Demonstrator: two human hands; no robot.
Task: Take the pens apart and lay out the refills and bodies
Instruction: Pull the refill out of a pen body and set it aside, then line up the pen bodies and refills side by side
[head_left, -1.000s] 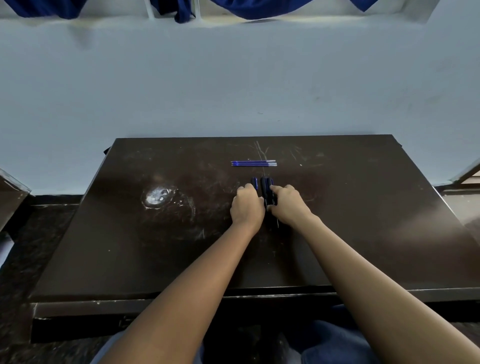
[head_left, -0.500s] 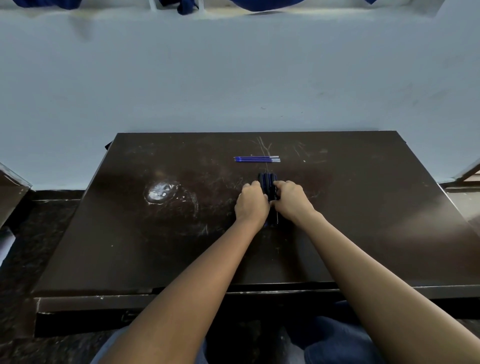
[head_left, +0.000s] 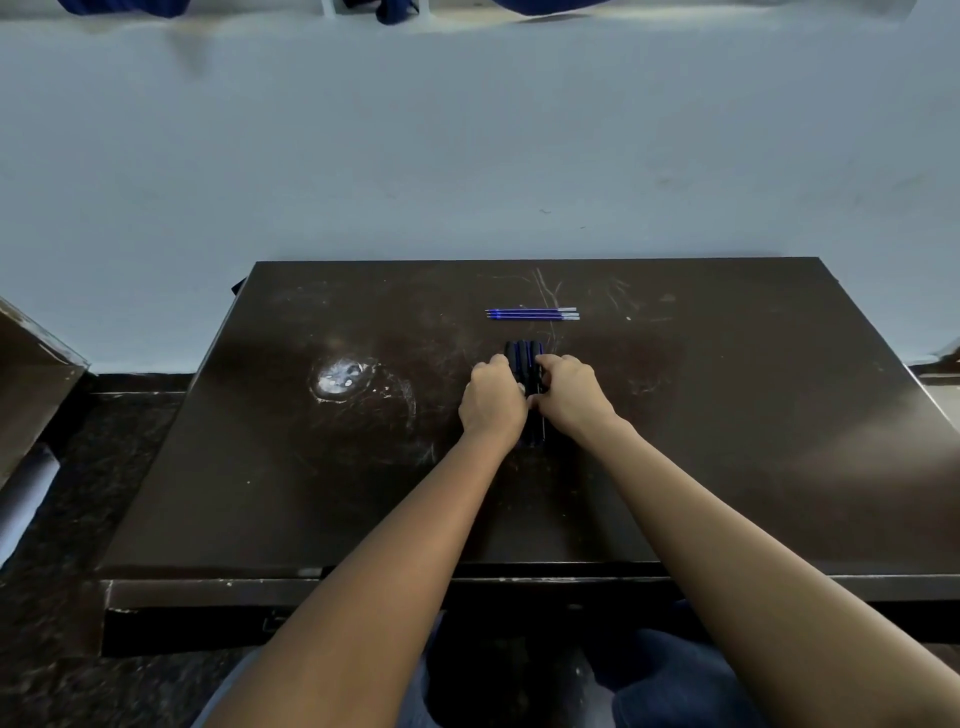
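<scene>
Several dark blue pen bodies (head_left: 524, 356) lie side by side in a tight bundle on the dark brown table (head_left: 727, 415), pointing away from me. My left hand (head_left: 493, 397) is curled against the bundle's left side and my right hand (head_left: 571, 392) against its right side, so the bodies are held between them. The hands hide the near half of the bodies. Three blue refills (head_left: 532, 314) lie parallel, left to right, a little farther back, apart from both hands.
A white scuffed patch (head_left: 343, 376) marks the table to the left of my hands. A pale wall (head_left: 467, 156) rises right behind the table's far edge. The corner of another desk (head_left: 31, 374) stands at the far left.
The pen bodies have been drawn closer into one bundle as my two hands moved in toward each other. The refills have not moved.
</scene>
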